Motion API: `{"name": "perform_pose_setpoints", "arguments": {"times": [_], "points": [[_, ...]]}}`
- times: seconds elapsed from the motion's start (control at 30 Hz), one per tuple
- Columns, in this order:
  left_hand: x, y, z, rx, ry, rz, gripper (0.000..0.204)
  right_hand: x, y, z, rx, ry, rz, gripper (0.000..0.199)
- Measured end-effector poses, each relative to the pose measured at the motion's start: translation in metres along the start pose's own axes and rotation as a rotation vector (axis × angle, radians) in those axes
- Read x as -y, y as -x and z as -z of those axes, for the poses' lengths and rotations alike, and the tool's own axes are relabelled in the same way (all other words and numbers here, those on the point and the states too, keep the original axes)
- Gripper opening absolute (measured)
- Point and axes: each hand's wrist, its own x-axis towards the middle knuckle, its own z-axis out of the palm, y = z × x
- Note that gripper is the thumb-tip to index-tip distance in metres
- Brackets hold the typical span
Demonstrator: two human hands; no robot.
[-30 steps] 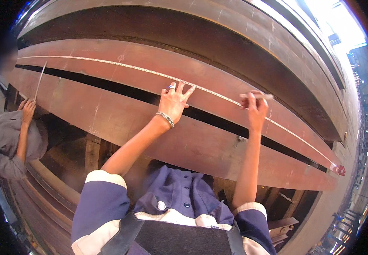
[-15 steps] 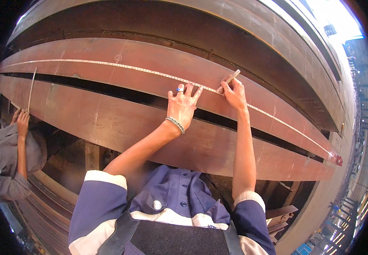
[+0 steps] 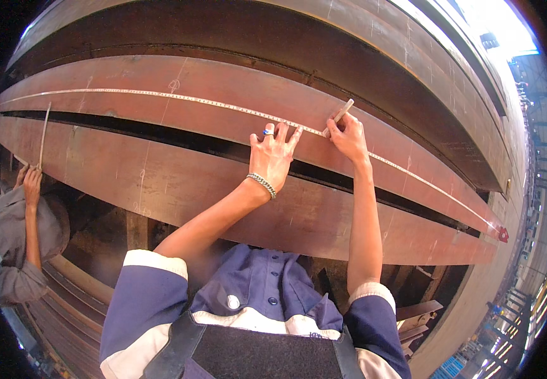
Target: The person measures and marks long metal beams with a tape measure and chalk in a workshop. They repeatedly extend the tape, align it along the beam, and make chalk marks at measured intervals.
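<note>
A long tape measure (image 3: pixel 235 108) runs along a reddish-brown steel beam (image 3: pixel 134 72), and a small red piece (image 3: pixel 503 234) sits at its right end. My left hand (image 3: pixel 272 155), wearing a ring and a chain bracelet, rests on the beam with fingers spread, fingertips at the tape's near edge. Just right of it, my right hand (image 3: pixel 349 139) pinches a pale chalk stick (image 3: pixel 343 110). The stick slants up to the right, its lower end at the tape. Chalk marks (image 3: pixel 174 84) show on the steel.
A dark gap separates this beam from a nearer one (image 3: pixel 223 196). Taller steel members (image 3: pixel 235 31) rise behind. On the left, a co-worker's hand (image 3: pixel 32 180) holds a thin pale strip (image 3: pixel 45 136) across the nearer beam. More steel pieces (image 3: pixel 419 311) lie below right.
The chalk stick and my right hand have shifted very slightly to the left. My left hand stays in place. The co-worker's strip has moved a little left.
</note>
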Motion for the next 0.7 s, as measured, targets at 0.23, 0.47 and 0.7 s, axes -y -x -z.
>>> {"name": "perform_pose_setpoints", "arguments": {"times": [0.23, 0.47, 0.7], "points": [[0.000, -0.001, -0.001, 0.001, 0.044, -0.004, 0.063, 0.029, 0.000, 0.005, -0.467, 0.172, 0.296, 0.014], [-0.001, 0.000, 0.001, -0.017, 0.076, -0.010, 0.066, 0.037, 0.044, 0.053, -0.706, -0.175, 0.177, 0.016], [0.004, -0.001, -0.002, -0.019, 0.085, -0.020, 0.067, 0.017, 0.129, 0.093, -0.916, -0.259, 0.028, 0.017]]}}
